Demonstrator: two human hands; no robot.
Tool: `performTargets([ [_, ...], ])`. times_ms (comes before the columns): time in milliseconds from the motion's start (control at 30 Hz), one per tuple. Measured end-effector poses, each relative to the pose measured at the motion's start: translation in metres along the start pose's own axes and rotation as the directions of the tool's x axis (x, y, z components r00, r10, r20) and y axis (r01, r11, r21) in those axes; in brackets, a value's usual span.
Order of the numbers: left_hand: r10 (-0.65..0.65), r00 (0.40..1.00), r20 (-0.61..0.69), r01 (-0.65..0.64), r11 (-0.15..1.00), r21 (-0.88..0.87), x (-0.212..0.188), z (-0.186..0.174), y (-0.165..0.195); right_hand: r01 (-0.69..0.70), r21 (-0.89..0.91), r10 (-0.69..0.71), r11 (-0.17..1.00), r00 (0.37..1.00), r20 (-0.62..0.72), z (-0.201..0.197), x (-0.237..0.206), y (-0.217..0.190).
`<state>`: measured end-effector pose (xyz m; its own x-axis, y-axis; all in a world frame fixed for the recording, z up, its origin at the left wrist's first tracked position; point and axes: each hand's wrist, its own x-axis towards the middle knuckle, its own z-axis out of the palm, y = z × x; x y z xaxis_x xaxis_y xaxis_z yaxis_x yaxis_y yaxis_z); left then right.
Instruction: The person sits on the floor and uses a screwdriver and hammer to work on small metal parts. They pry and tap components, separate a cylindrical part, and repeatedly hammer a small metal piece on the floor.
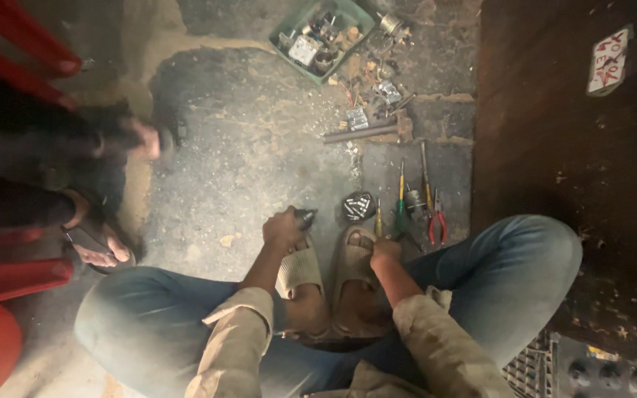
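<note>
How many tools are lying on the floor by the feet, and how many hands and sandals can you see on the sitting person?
Screwdrivers: 3
Pliers: 1
Hands, left hand and right hand: 2
Sandals: 2
Total: 8

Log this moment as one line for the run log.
left hand grips dark metal part | right hand by screwdrivers | red pliers beside

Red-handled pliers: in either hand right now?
No: the red-handled pliers lie on the floor beside the screwdrivers, clear of the right hand.
</note>
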<state>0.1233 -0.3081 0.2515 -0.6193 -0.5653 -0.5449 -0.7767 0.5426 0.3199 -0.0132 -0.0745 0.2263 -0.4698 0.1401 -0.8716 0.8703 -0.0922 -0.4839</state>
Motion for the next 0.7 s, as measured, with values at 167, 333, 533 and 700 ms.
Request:
performTargets([
  [167,0.018,1.000,0.025,-0.020,0.998,0.057,-0.010,-0.016,0.009,-0.107,0.105,0.089,0.989,0.982,0.165,0.003,-0.016,0.001],
  [333,-0.015,0.998,0.066,0.012,0.999,0.044,-0.012,-0.020,0.017,0.117,0.096,-0.124,0.988,0.990,0.071,0.008,-0.040,0.028],
  [533,-0.027,0.999,0.035,0.027,1.000,0.003,-0.011,-0.010,0.023,0.207,-0.052,-0.166,0.977,0.891,0.423,-0.028,-0.086,0.012],
  [700,-0.007,1.000,0.022,0.008,1.000,-0.025,-0.009,-0.006,0.043,0.866,-0.159,-0.722,0.474,0.486,0.492,-0.040,-0.112,0.000],
])
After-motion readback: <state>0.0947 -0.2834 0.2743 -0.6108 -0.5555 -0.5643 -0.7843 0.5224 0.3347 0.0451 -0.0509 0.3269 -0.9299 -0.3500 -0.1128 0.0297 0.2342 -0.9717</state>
